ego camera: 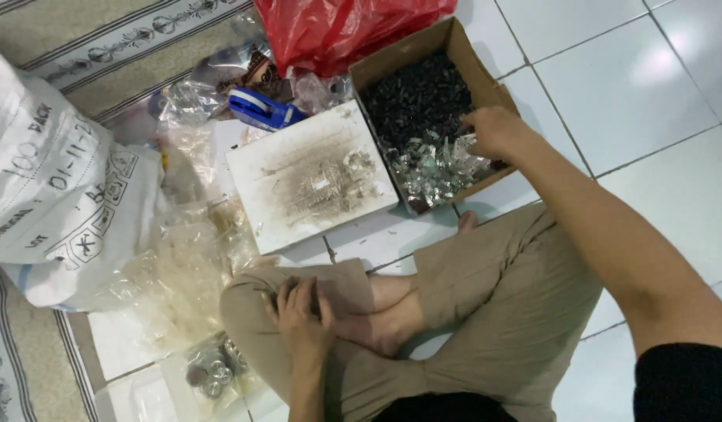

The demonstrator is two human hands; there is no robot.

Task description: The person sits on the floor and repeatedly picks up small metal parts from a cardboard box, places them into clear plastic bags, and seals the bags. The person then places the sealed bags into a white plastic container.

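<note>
Seated cross-legged on a white tiled floor (658, 70), in tan trousers. At far left, a big white printed sack (48, 180), slumped against a patterned rug (103, 39). Above, a crumpled red plastic bag (337, 27). Beside that, an open cardboard box (447, 43), loaded with small black parts (419, 98) at its far end and shiny silvery pieces (439, 172) at its near end; both heaps look full, so by the look of it much remains unpicked. Left of the box, a stained white slab (310, 176), flat on the floor, with nothing clearly laid out on it. Around and below, a litter of clear plastic bags (181, 273), one near the left knee holding round metal pieces (212, 371). Behind the slab, a blue tape dispenser (259, 109).

Right hand (494, 129) reaching into the box, fingers curled down among the silvery pieces, touching them; whether anything is pinched cannot be told. Left hand (302, 312) resting on the left shin, fingers loosely spread and flat, holding nothing visible.
</note>
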